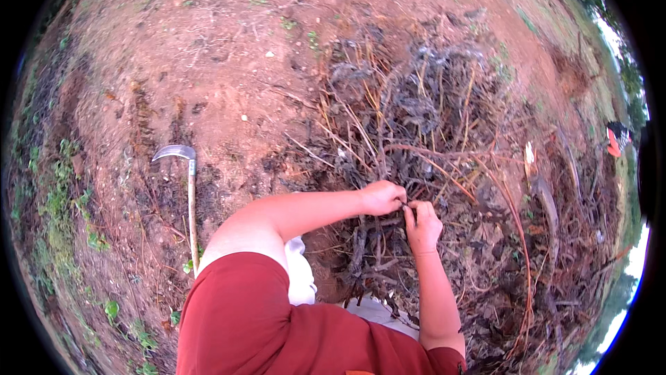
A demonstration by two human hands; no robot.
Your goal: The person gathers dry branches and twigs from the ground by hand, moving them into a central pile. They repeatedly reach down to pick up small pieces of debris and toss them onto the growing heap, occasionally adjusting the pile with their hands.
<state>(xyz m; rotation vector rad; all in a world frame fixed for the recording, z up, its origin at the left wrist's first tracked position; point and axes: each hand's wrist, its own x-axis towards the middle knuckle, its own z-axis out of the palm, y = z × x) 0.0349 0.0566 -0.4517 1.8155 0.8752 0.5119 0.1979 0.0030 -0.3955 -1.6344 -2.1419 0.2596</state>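
Note:
My left hand and my right hand meet over a heap of dry brush. Both pinch a thin dark stem or vine where the fingertips come close together; most of it is hidden by the fingers. Under and beyond the hands lie dry stalks, curled dead leaves and a reddish-brown vine that bends to the right. A sickle with a curved metal blade and a pale wooden handle lies on the soil to the left, out of both hands, its handle end hidden behind my arm.
Reddish bare soil stretches ahead and left. Green weeds grow along the far left. A thick broken branch lies among leaf litter at the right. Dark and orange items, too small to name, stand at the far right edge.

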